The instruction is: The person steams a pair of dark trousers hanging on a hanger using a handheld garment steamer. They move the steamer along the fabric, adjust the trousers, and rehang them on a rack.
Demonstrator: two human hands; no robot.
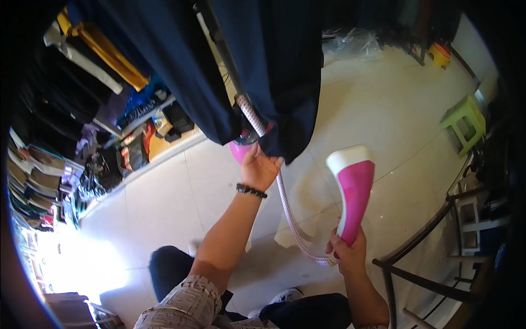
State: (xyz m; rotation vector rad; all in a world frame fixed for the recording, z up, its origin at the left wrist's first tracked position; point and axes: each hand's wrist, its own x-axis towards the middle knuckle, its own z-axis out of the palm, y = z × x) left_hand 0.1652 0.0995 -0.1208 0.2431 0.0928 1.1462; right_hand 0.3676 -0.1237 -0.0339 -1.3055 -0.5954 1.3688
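My right hand [349, 251] is closed around the handle of a pink and white garment steamer head [356, 193], held upright. A patterned hose [292, 222] runs from its lower end up to the steamer's pink base [241, 152], which is mostly hidden behind dark navy trousers [283, 74]. The trousers hang down in front of me beside the steamer's pole [226, 53]. With a beaded bracelet at the wrist, my left hand [261, 164] grips the hem of one trouser leg. The steamer head is apart from the cloth.
Clothes hang on the left above a low shelf [148, 119] of bags and packets. A green plastic stool [466, 123] stands at the right, with a dark-railed chair or rack [427, 279] below it. Clear plastic wrap [357, 43] lies on the tiled floor at the back.
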